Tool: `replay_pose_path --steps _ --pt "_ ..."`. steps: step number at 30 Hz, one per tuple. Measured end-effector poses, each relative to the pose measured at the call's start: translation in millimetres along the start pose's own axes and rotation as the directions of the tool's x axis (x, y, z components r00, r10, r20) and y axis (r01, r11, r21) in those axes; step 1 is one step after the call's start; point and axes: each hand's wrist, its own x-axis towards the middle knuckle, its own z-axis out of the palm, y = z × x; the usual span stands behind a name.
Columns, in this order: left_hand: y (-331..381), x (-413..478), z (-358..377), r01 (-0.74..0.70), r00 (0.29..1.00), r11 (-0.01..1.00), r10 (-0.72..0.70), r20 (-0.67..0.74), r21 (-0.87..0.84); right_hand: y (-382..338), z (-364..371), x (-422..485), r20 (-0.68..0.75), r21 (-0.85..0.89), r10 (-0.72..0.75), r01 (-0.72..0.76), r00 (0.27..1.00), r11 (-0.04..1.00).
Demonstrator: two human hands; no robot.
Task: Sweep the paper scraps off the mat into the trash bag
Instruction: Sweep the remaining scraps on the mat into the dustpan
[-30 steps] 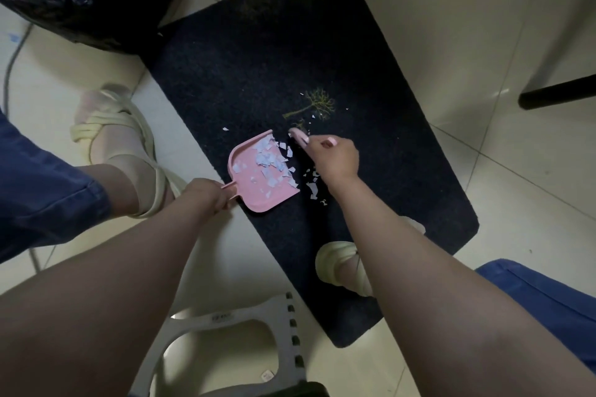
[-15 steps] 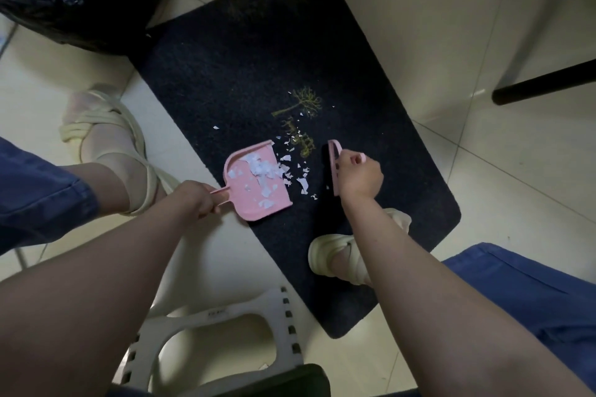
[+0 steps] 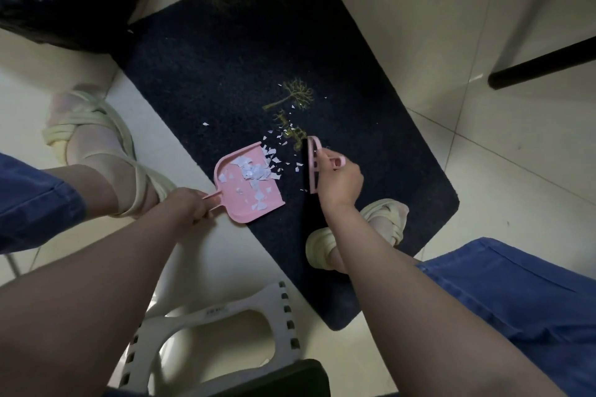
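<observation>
At mid-frame the left hand [image 3: 188, 206] curls round the handle of the pink dustpan [image 3: 238, 203], which holds a heap of paper scraps [image 3: 254, 171]. Just right of it, the right hand [image 3: 338, 185] grips a pink brush [image 3: 312, 159]. More scraps lie between them on the dark mat [image 3: 225, 58]. The black trash bag [image 3: 64, 10] sits upper left, cut off by the frame's edge.

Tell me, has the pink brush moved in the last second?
Yes. Against the gold tree pattern on the mat, the pink brush in the right hand has shifted right and farther from it, leaving the dustpan mouth.
</observation>
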Motion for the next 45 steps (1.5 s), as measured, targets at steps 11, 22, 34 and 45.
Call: replay_pose_path --steps 11,22,34,45 --pt "-6.3 8.0 0.0 0.001 1.000 0.991 -0.002 -0.007 -0.135 -8.8 13.8 -7.5 0.200 0.088 -0.035 0.018 0.979 0.996" --pt "-7.0 7.7 -6.0 -0.001 0.999 0.975 -0.006 -0.031 -0.222 -4.1 14.6 -11.7 0.128 -0.035 0.129 -0.125 0.983 0.992" --pt "-4.6 8.4 -13.7 -0.003 0.999 0.980 -0.004 -0.034 -0.199 -21.4 6.0 21.7 0.021 -0.107 -0.099 0.100 0.995 0.989" --pt "-3.5 12.0 -9.0 0.009 0.999 0.979 -0.017 -0.039 -0.206 -39.3 19.1 15.7 0.363 -0.126 -0.171 0.231 0.916 0.965"
